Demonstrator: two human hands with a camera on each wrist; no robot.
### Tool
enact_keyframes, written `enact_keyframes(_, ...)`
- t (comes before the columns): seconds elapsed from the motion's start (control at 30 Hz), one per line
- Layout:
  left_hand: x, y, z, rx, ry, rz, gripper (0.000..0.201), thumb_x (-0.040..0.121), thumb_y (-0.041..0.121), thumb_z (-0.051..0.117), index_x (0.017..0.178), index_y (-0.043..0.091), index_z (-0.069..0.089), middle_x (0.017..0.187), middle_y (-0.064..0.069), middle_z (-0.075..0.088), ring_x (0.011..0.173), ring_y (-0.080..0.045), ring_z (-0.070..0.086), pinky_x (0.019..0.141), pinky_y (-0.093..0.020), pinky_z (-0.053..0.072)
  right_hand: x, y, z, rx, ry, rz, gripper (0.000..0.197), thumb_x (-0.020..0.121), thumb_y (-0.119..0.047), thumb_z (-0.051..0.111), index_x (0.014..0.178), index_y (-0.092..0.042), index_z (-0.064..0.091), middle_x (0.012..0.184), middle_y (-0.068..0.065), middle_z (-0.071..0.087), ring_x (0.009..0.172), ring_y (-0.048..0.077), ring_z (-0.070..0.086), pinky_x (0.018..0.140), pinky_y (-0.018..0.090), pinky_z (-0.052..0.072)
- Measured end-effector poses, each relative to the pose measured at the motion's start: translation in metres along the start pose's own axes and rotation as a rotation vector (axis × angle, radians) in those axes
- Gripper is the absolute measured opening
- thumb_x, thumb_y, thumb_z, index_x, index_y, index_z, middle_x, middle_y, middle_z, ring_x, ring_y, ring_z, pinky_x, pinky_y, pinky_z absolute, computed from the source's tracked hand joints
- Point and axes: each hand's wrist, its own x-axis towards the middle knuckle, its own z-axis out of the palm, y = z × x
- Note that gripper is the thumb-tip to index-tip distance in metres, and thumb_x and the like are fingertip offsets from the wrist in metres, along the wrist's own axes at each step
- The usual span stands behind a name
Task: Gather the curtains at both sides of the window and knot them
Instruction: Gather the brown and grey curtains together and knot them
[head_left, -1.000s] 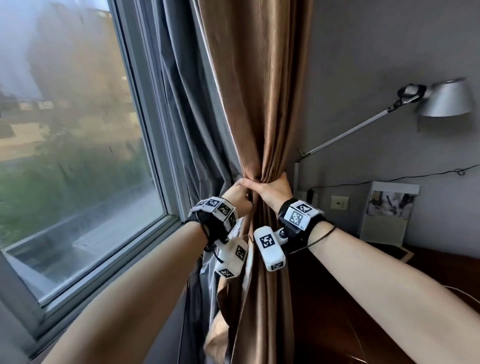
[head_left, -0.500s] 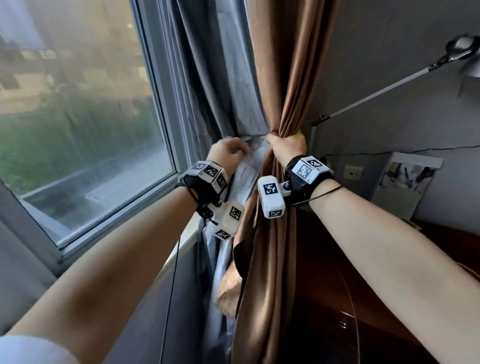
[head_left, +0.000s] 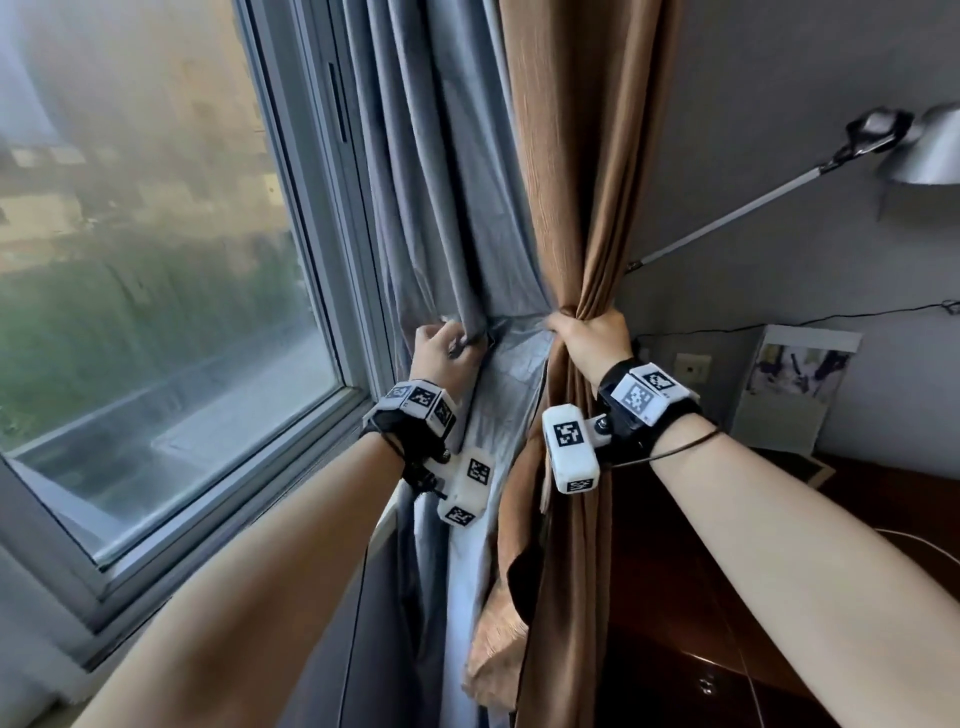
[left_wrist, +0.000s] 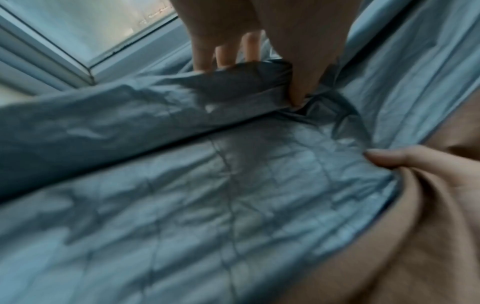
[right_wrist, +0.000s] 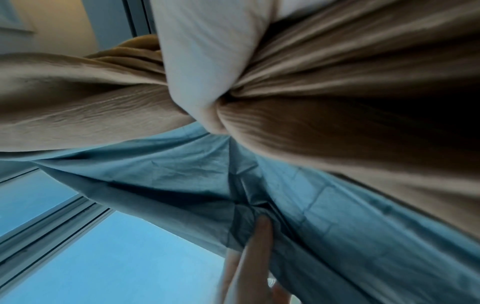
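Grey wall (head_left: 779, 104), window (head_left: 156, 260), lamp (head_left: 924, 150)

Home room, draped window (head_left: 171, 322), wall lamp (head_left: 919, 150), wooden desk (head_left: 779, 597), wall socket (head_left: 690, 367)

Table (head_left: 857, 597): dark, glossy red-brown wood, lower right of the head view, set against the grey wall and just beside the hanging brown curtain. Items on it: one flat framed piece (head_left: 810, 470) lying near the wall; one upright printed card (head_left: 789, 389) behind it, leaning on the wall; one thin pale cable (head_left: 914, 540) curving near the right edge.
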Motion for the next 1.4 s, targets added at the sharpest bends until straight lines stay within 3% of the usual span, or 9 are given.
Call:
enact_keyframes(0.27,-0.019,0.051,0.023,0.151,-0.221,0.133,0.050,0.081,0.027,0.042,0.127,0.010,0.054,0.124,-0.021,0.052,0.117,-0.037,0.052,0.101,-0.039,0.042,-0.012,0.000,0.008,0.128,-0.109,0.013,0.053,0.078,-0.030,0.073,0.123,-0.008,0.056,0.114,0.010,0.067,0.107,0.025,0.064,0.087,0.026,0.046)
enact_keyframes(0.43,-0.018,0.068,0.025,0.276,-0.262,0.044,0.045,0.090,0.016,0.045,0.131,-0.002,0.047,0.133,-0.021,0.050,0.122,-0.034,0.051,0.106,-0.037,0.039,-0.011,0.002,0.012,0.128,-0.184,0.061,0.120,0.025,-0.069,0.083,0.123,-0.009,0.050,0.113,0.005,0.067,0.103,0.018,0.065,0.095,0.035,0.052)
enact_keyframes(0.6,-0.027,0.058,0.028,0.161,-0.335,0.089,0.049,0.084,0.007,0.048,0.133,0.009,0.050,0.129,-0.017,0.058,0.121,-0.028,0.053,0.102,-0.026,0.038,0.002,0.003,0.005,-0.005,-0.045,0.077,0.068,0.062,-0.040,0.079,0.119,-0.012,0.056,0.112,0.010,0.069,0.103,0.027,0.066,0.089,0.028,0.050)
enact_keyframes(0.73,-0.028,0.043,0.015,-0.030,0.239,-0.030,0.028,0.080,0.005,0.060,0.107,0.000,0.062,0.112,-0.020,0.061,0.107,-0.032,0.057,0.100,-0.034,0.043,0.007,0.005,0.011,-0.027,-0.025,0.045,0.054,0.067,-0.033,0.071,0.116,-0.013,0.059,0.109,0.010,0.070,0.101,0.031,0.066,0.089,0.034,0.052)
enact_keyframes(0.83,-0.021,0.026,-0.011,-0.012,0.517,-0.428,0.073,0.071,0.033,0.076,0.128,0.004,0.041,0.133,-0.017,0.039,0.126,-0.032,0.039,0.109,-0.038,0.030,0.007,0.006,0.012,-0.017,-0.056,0.052,0.049,0.073,-0.028,0.069,0.118,-0.013,0.058,0.109,0.010,0.069,0.098,0.030,0.066,0.083,0.027,0.049)
enact_keyframes(0.93,-0.005,0.010,-0.024,-0.219,0.373,-0.407,0.100,0.063,0.039,0.077,0.142,0.011,0.022,0.130,-0.013,0.049,0.118,-0.028,0.052,0.105,-0.039,0.040,0.010,0.006,0.008,0.013,-0.055,0.053,0.046,0.074,-0.025,0.068,0.117,-0.013,0.058,0.108,0.009,0.069,0.099,0.030,0.066,0.081,0.026,0.047)
enact_keyframes(1.07,0.004,0.022,-0.008,0.036,0.091,-0.127,0.040,0.087,0.012,0.053,0.127,0.014,0.048,0.106,-0.021,0.066,0.101,-0.035,0.062,0.084,-0.036,0.048,0.011,0.004,0.007,0.037,-0.028,0.069,0.046,0.079,-0.022,0.068,0.122,-0.012,0.056,0.116,0.009,0.067,0.106,0.027,0.063,0.078,0.018,0.039)
enact_keyframes(1.2,0.000,0.048,0.008,0.266,-0.203,0.036,0.048,0.089,0.007,0.045,0.136,0.015,0.042,0.115,-0.025,0.063,0.107,-0.038,0.059,0.086,-0.033,0.044,0.004,-0.001,0.019,0.061,-0.056,0.070,0.052,0.074,-0.025,0.070,0.123,-0.011,0.056,0.110,0.008,0.068,0.098,0.022,0.064,0.082,0.023,0.045)
enact_keyframes(1.4,0.003,0.055,0.005,0.329,-0.518,0.143,0.045,0.092,0.001,0.043,0.137,0.002,0.041,0.134,-0.017,0.053,0.124,-0.028,0.051,0.100,-0.029,0.038,-0.013,-0.004,0.036,0.138,-0.089,0.137,0.118,0.035,-0.060,0.083,0.133,-0.010,0.040,0.118,0.004,0.064,0.106,0.020,0.064,0.097,0.037,0.051)
